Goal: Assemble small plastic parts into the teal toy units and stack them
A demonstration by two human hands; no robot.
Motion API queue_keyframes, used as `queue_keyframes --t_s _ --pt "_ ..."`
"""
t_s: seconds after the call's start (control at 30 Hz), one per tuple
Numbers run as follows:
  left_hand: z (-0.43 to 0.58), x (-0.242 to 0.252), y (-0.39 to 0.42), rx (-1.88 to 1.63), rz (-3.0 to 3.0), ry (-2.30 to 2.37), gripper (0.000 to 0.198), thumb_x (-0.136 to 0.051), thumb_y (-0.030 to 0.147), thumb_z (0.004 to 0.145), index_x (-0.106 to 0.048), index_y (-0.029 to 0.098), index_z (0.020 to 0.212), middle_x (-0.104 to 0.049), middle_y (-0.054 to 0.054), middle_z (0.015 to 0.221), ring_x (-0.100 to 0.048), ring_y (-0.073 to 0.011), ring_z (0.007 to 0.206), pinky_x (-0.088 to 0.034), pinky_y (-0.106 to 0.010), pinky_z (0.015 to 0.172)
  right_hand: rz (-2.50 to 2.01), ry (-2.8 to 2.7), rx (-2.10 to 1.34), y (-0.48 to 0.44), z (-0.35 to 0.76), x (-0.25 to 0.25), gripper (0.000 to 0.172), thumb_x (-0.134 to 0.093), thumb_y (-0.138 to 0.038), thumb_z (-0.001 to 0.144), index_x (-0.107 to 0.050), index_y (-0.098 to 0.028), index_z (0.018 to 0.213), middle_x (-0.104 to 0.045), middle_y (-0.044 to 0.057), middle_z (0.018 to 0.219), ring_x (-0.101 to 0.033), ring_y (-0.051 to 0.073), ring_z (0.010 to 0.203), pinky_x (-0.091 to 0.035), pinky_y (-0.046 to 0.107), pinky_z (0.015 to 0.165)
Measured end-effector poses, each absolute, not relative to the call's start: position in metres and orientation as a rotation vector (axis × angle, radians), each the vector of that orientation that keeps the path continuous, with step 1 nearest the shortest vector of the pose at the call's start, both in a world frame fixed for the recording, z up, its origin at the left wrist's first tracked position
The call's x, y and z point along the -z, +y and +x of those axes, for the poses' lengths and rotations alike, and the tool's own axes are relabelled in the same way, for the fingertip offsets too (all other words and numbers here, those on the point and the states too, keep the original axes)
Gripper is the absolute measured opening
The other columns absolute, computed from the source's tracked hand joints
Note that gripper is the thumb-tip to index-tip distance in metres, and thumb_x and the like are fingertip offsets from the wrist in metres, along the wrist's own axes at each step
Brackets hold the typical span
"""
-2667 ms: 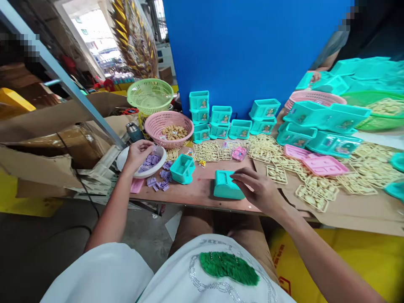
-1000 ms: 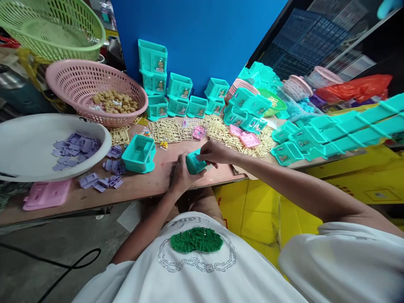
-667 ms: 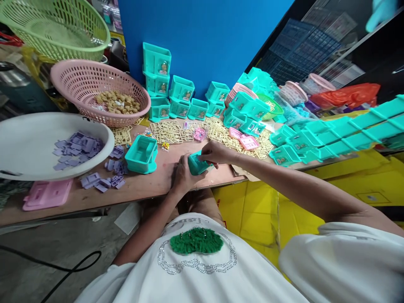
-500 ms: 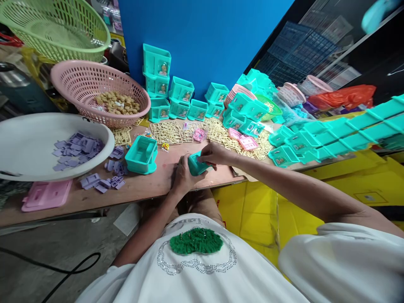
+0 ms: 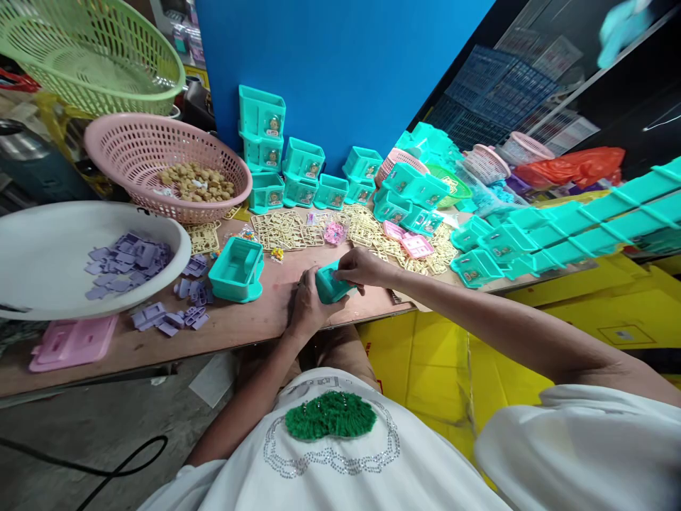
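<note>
A small teal plastic box [image 5: 330, 286] sits at the near edge of the wooden table [image 5: 250, 325], gripped by both of my hands. My left hand [image 5: 306, 306] wraps round its near left side. My right hand [image 5: 360, 267] is closed over its top right, fingers curled on the rim. Another open teal box [image 5: 236, 268] lies on the table just left of them. Loose purple pieces [image 5: 175, 312] are scattered further left, beside a white bowl [image 5: 42, 284] holding several more.
A pink basket [image 5: 133, 152] of tan pieces and a green basket [image 5: 90, 53] stand at the back left. Stacked teal boxes [image 5: 298, 174] line the blue wall. Cream part sprues [image 5: 287, 228], pink lids [image 5: 416, 245] and a pink tray [image 5: 72, 343] lie about.
My left hand left the white bowl and joined my right hand on the teal box. Over the last second both hands stay on it, shifting only slightly.
</note>
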State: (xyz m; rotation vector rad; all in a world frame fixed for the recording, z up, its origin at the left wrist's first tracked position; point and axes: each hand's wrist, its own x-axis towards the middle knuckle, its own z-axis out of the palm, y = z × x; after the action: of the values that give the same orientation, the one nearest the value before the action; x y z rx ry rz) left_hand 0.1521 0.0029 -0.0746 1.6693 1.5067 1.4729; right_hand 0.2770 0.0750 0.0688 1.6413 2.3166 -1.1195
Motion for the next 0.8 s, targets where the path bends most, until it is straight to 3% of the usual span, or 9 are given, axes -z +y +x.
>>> queue_keyframes --t_s 0.2,0.37,0.63,0.8 --pt "0.149 0.074 0.002 -1.448 1.670 1.475 0.076 -0.090 0.039 0.066 -0.046 0.023 0.125 -0.067 -0.010 0.116 -0.069 -0.0298 0.105 -0.058 -0.042 0.087 1.473 2.213 0.665 0.075 0.241 -0.095 0.021 -0.056 -0.008 0.079 -0.064 -0.012 0.061 -0.056 -0.001 0.042 -0.060 0.013 0.041 -0.042 0.020 0.047" --pt "0.147 0.075 0.001 -1.464 1.677 1.445 0.070 -0.087 0.037 0.069 -0.047 0.024 0.124 -0.066 -0.009 0.115 -0.069 -0.0287 0.105 -0.057 -0.040 0.086 1.387 2.033 0.553 0.072 0.221 -0.109 0.020 -0.054 -0.002 0.075 -0.074 -0.004 0.073 -0.068 0.004 0.053 -0.060 0.013 0.041 -0.045 0.022 0.049" --pt "0.150 0.076 0.002 -1.441 1.720 1.490 0.076 -0.089 0.042 0.068 -0.044 0.023 0.126 -0.065 -0.010 0.115 -0.068 -0.0301 0.104 -0.057 -0.041 0.086 1.316 1.986 0.387 0.074 0.216 -0.103 0.022 -0.056 -0.001 0.078 -0.076 0.005 0.085 -0.069 0.011 0.056 -0.069 0.018 0.051 -0.044 0.020 0.047" --pt "0.151 0.080 0.005 -1.452 1.789 1.508 0.073 -0.088 0.040 0.071 -0.044 0.021 0.126 -0.064 -0.013 0.115 -0.067 -0.0328 0.108 -0.057 -0.044 0.089 1.327 2.032 0.218 0.076 0.213 -0.083 0.015 -0.067 -0.005 0.068 -0.076 0.002 0.079 -0.069 0.015 0.054 -0.071 0.026 0.056 -0.049 0.025 0.051"
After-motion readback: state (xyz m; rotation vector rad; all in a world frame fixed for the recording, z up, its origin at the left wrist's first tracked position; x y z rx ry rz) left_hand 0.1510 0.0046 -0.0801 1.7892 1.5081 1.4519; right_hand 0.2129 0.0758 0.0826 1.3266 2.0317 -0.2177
